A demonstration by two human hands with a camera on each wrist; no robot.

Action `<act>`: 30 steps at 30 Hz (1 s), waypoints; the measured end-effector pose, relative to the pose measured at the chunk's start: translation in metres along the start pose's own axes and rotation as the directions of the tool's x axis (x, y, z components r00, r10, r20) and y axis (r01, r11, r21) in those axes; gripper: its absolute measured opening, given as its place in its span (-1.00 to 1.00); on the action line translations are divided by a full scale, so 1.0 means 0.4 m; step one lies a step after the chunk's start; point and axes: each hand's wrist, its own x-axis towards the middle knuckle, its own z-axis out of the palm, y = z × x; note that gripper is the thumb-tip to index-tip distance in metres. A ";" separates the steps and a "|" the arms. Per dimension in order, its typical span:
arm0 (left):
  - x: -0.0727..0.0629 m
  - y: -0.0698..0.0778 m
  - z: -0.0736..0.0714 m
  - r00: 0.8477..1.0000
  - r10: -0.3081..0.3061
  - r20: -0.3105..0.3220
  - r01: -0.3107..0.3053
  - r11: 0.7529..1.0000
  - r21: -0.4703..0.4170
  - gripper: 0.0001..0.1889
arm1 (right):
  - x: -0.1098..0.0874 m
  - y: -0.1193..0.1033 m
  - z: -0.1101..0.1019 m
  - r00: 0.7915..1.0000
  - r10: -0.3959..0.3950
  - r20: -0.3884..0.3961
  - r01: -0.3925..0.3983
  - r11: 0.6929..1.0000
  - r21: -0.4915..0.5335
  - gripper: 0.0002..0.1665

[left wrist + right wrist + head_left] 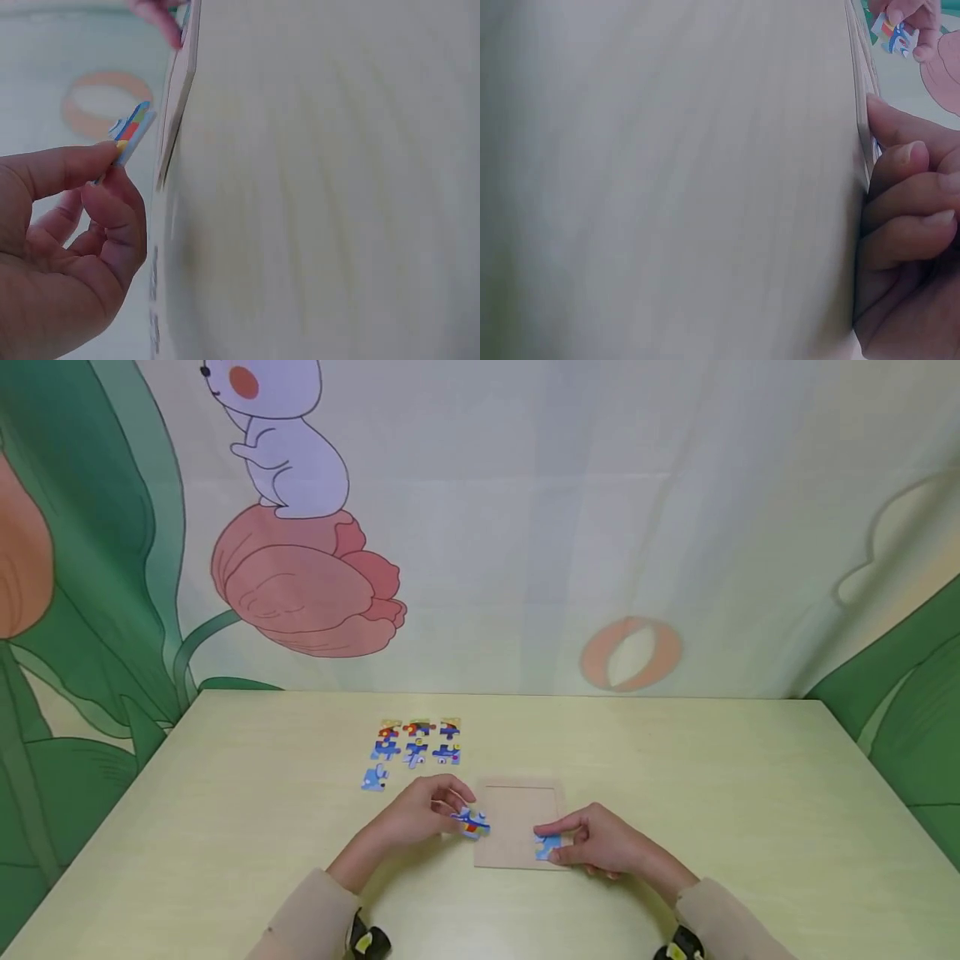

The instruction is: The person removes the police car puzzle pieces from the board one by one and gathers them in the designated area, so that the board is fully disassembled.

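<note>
My left hand (pixel 420 810) pinches a colourful jigsaw piece (pixel 472 825) between thumb and fingers, raised over the left edge of a flat wooden puzzle tray (pixel 513 806). In the left wrist view that jigsaw piece (pixel 132 136) is seen nearly edge-on, tilted. At the tray's lower right corner, my right hand (pixel 603 842) has thumb and index finger at opposite edges of a light blue jigsaw piece (pixel 546 848). The right wrist view shows the right hand (pixel 911 199) low beside the tray's side, its other fingers curled; the blue piece is mostly hidden there.
Several loose jigsaw pieces (pixel 415 750) lie in rough rows on the pale table (pixel 675 760), behind and left of the tray. One blue piece (pixel 374 778) is nearest my left hand. A printed curtain (pixel 487 568) hangs behind the table's back edge.
</note>
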 end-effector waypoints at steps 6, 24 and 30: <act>0.003 -0.035 -0.064 0.990 -0.083 -0.117 0.075 0.995 -0.072 -0.78 | -0.004 0.000 -0.004 1.000 0.000 0.006 0.000 1.000 0.003 -0.55; 0.030 -0.061 -0.139 0.897 -0.194 -0.398 0.215 0.977 0.009 -0.74 | 0.003 0.003 0.000 1.000 0.000 0.020 0.000 1.000 0.003 -0.55; 0.027 -0.060 -0.143 0.881 -0.207 -0.426 0.236 0.972 0.016 -0.73 | 0.005 0.005 -0.002 1.000 0.002 0.011 -0.002 1.000 0.003 -0.56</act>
